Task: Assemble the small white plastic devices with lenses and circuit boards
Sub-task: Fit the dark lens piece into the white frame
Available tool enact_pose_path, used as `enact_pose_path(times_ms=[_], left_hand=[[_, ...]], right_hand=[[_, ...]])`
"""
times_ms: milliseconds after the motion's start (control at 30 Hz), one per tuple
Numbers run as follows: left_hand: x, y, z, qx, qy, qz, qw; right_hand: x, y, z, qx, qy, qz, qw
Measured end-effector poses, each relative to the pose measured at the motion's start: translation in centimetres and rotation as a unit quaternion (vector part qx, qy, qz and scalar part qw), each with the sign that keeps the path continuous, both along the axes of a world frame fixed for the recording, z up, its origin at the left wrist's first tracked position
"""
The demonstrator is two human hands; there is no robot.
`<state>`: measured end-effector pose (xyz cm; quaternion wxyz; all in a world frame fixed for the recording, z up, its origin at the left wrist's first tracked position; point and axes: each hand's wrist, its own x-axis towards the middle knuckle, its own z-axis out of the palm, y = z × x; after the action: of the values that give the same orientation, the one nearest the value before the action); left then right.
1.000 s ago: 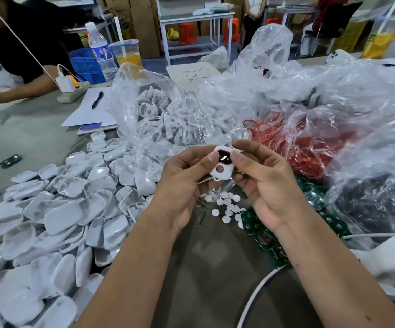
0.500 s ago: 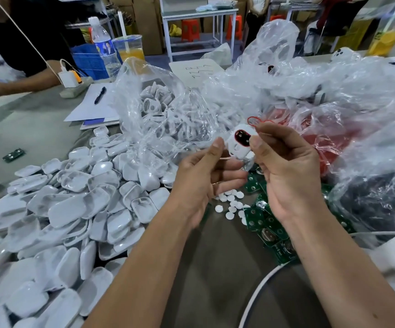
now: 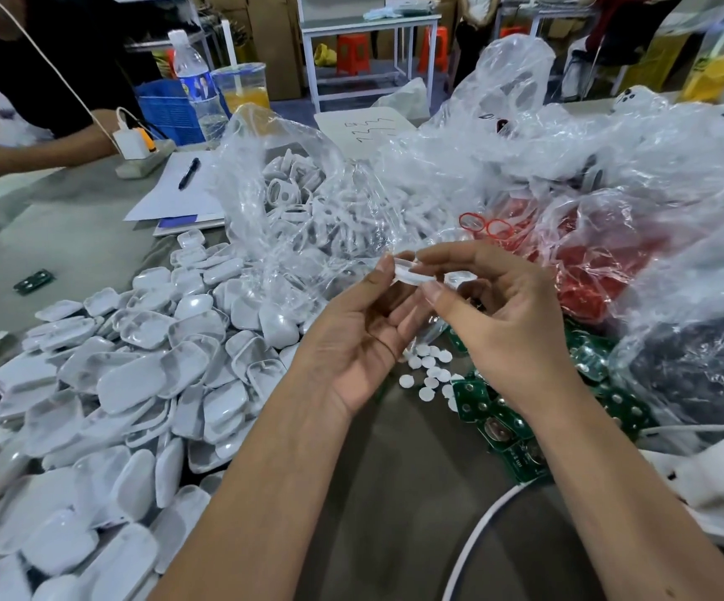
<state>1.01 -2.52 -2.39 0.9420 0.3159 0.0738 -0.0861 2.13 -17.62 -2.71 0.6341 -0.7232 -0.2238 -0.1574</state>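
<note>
Above the middle of the table (image 3: 69,253), I see both hands raised close together with a small white plastic device (image 3: 412,275) pinched between them. My left hand (image 3: 351,340) grips its left end between thumb and fingertips, palm turned up, while my right hand (image 3: 499,314) pinches its right end with thumb and forefinger, the other fingers curled loosely behind. The device shows edge-on, so I cannot tell whether a lens or board sits in it. Below the hands, a scatter of small white discs (image 3: 427,375) lies on the table, and just right of them a heap of green circuit boards (image 3: 507,431) runs toward the right edge. Toward the left edge a large pile of white shells (image 3: 134,383) spreads to the near corner. Behind the hands a clear plastic bag (image 3: 290,201) holds more white housings, and beside it on the right another bag holds red rings (image 3: 590,262), two of which lie on top near the opening. Toward the far left corner I see papers with a pen (image 3: 188,173), a water bottle (image 3: 197,93), and another person's arm (image 3: 48,145) resting on the table.
</note>
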Motion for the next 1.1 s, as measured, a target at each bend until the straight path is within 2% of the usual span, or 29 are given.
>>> enact_pose_path(times_ms=[67,167,267,467,667,833,1000,1100], left_hand=[[0.1,0.0,-0.1,0.015,-0.004,0.009,1.000],[0.2,0.1,-0.2,0.037,-0.009,0.009,0.999],[0.2,0.1,-0.4,0.065,-0.017,-0.002,0.998],[0.3,0.2,-0.7,0.115,-0.026,0.011,0.993],[0.4,0.5,-0.3,0.064,-0.028,0.036,0.997],[0.6,1.9,0.2,0.003,-0.023,0.089,0.996],[0.9,4.0,0.8,-0.062,-0.031,0.142,0.987],[0.9,4.3,1.1,-0.083,-0.037,0.156,0.984]], right_hand=[[-0.1,0.0,0.0,-0.047,-0.033,-0.009,0.998],[-0.3,0.2,0.2,-0.123,-0.133,-0.042,0.983],[-0.4,0.4,0.2,-0.131,-0.170,-0.066,0.974],[-0.9,0.8,0.2,-0.038,-0.063,-0.038,0.997],[-1.0,0.8,0.2,0.069,-0.013,0.012,0.997],[-0.2,0.2,-0.3,0.071,-0.008,-0.086,0.994],[-0.3,0.8,-0.9,-0.014,-0.014,-0.131,0.991],[-0.1,1.8,-1.0,-0.147,-0.046,-0.128,0.980]])
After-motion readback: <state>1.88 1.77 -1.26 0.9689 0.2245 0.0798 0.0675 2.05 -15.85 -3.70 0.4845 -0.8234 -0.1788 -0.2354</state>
